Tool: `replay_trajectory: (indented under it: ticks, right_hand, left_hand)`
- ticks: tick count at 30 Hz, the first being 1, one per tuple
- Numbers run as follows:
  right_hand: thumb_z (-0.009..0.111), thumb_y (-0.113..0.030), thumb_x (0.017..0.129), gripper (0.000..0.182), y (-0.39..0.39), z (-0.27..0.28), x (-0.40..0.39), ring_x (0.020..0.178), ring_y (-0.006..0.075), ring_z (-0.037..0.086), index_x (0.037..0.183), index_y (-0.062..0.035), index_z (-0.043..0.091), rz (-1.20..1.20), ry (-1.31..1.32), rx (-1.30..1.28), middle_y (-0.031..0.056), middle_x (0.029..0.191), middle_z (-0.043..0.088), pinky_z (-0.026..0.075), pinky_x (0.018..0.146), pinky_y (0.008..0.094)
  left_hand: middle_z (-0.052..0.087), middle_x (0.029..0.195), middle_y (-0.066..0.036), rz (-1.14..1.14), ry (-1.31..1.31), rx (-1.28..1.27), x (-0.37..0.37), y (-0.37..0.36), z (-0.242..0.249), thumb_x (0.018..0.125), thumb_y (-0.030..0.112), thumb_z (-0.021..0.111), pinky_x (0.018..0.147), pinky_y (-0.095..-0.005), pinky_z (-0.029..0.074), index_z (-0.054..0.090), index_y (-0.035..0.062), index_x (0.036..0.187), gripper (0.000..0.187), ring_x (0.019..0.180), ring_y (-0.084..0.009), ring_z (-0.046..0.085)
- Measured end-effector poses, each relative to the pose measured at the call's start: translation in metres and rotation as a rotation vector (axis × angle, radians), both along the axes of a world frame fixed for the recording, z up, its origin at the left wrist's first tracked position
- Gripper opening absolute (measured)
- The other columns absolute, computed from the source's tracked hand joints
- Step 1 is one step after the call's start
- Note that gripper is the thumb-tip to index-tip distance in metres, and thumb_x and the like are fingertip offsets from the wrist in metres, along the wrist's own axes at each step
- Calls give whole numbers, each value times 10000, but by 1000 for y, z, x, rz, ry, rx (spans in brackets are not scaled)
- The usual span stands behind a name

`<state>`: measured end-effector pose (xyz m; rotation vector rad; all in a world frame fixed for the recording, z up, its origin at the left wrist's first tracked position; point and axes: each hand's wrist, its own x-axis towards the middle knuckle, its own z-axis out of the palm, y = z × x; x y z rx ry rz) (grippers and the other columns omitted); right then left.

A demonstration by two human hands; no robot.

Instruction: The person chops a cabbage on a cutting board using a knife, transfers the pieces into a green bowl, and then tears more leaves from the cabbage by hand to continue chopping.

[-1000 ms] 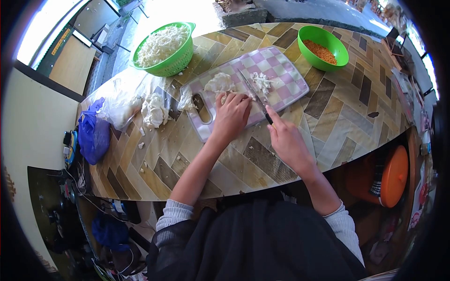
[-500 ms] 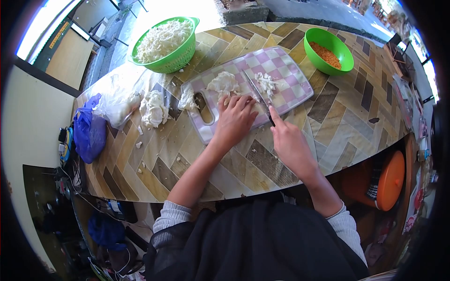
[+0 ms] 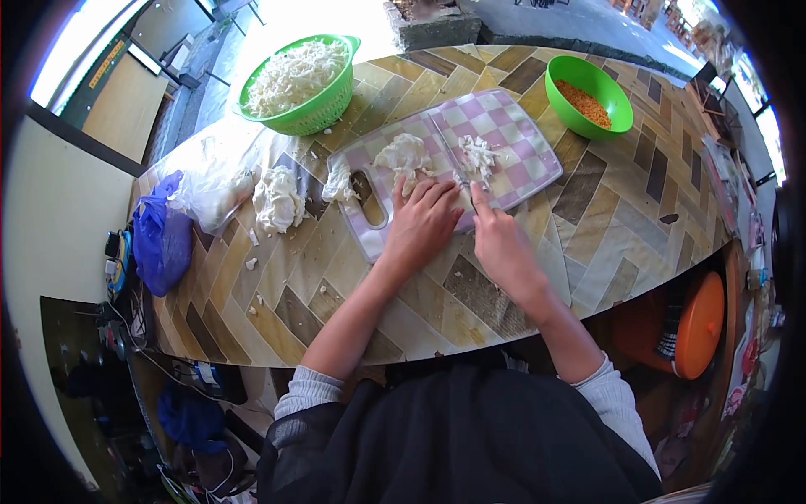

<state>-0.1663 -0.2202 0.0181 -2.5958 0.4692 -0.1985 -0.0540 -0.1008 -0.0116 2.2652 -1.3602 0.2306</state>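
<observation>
A pink and white checked cutting board (image 3: 512,126) lies on the table. My right hand (image 3: 501,239) is closed round the handle of a knife (image 3: 449,148), whose blade points away from me across the board. Just left of the blade, my left hand (image 3: 422,220) presses with bent fingers on white food; what lies under the fingertips is mostly hidden. A larger white lump (image 3: 403,153) rests beyond that hand. Chopped white bits (image 3: 478,156) lie right of the blade. Another white piece (image 3: 338,182) sits by the board's handle hole.
A green basket (image 3: 317,114) heaped with white shreds stands at the back left. At the back right is a green bowl (image 3: 617,107) with orange crumbs. White lumps (image 3: 278,200), a clear bag (image 3: 210,193) and a blue bag (image 3: 161,244) lie left on the patterned table (image 3: 604,227).
My right hand and the knife have shifted slightly left, and the blade now stands closer to the fingertips of my left hand. My left hand stays in nearly the same place.
</observation>
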Motion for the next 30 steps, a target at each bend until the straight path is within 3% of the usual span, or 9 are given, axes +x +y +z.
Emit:
replay_trajectory:
  ticks: [5, 17, 20, 26, 30]
  right_hand:
    - [484, -79, 934, 495, -4, 46, -11, 839, 442, 633, 1407, 30, 383, 4, 87, 224, 286, 889, 646, 495, 764, 511]
    - [515, -6, 848, 670, 20, -2, -15, 797, 416, 667, 1477, -16, 283, -7, 75, -105, 274, 918, 630, 553, 687, 454]
    - [503, -25, 881, 602, 6, -8, 2, 791, 426, 660, 1453, 2, 319, -5, 20, -36, 287, 896, 640, 539, 695, 475]
    - [461, -94, 954, 463, -7, 30, 0, 818, 436, 638, 1392, 40, 389, 2, 41, 232, 304, 845, 644, 500, 718, 511]
    - [472, -57, 927, 507, 6, 23, -12, 807, 440, 646, 1413, 38, 362, 5, 15, 153, 301, 869, 643, 511, 709, 504]
  left_hand:
    - [598, 1256, -8, 3, -9, -1, 1, 0, -6, 927, 289, 582, 1139, -535, 162, 612, 118, 1198, 322, 1229, -199, 498]
    - [616, 1227, -29, -25, 46, -28, 2, 0, -1, 933, 271, 572, 1145, -536, 143, 610, 97, 1198, 319, 1237, -211, 497]
    - [622, 1233, -32, 0, 138, 15, 1, 1, 5, 944, 267, 559, 1148, -546, 128, 623, 104, 1170, 286, 1235, -217, 504]
    - [629, 1237, -25, -46, 66, -19, 6, 2, -3, 964, 256, 531, 1145, -564, 118, 636, 114, 1121, 236, 1223, -215, 515]
    - [629, 1233, -22, -47, 65, -25, 5, 2, 0, 965, 256, 528, 1145, -563, 119, 638, 117, 1131, 242, 1220, -215, 517]
